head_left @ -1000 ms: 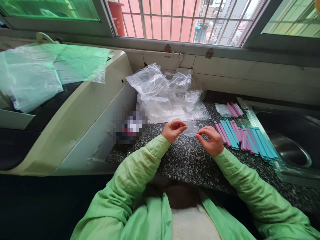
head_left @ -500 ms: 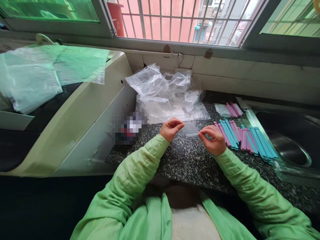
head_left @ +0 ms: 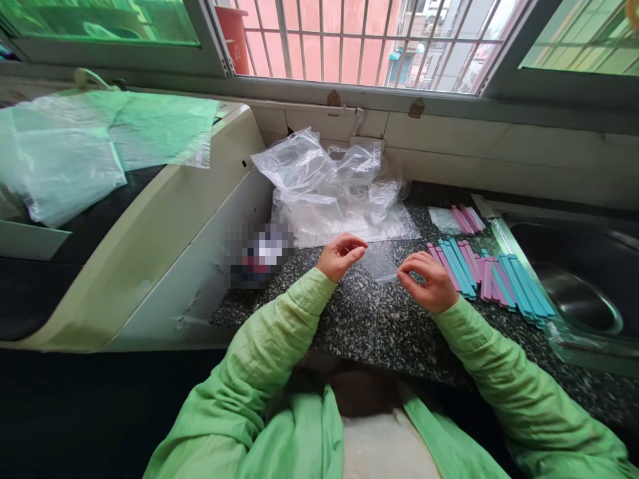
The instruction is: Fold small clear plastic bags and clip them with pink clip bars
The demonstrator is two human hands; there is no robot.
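A small clear zip-lock bag (head_left: 380,266) hangs low over the speckled counter between my hands. My right hand (head_left: 428,283) pinches its right corner between thumb and fingertips. Just off the bag's upper left side is my left hand (head_left: 341,257), its fingers curled and a narrow gap between thumb and forefinger; I see nothing held there. Close to the right hand lie rows of pink and blue sealing clips (head_left: 459,263), flat on the counter. A second group of pink and blue clips (head_left: 516,286) lies farther right.
Behind my hands is a heap of clear plastic bags (head_left: 334,189). A packet with pink clips (head_left: 464,219) lies at the back right, beside the metal sink (head_left: 579,293). A large cream-coloured machine (head_left: 200,199) stands left, with a blurred-out item (head_left: 262,256) by it.
The small bag's left side has dropped and its lower edge now slants. My left hand has drawn slightly left, its fingertips parting a little. The right hand still pinches the bag.
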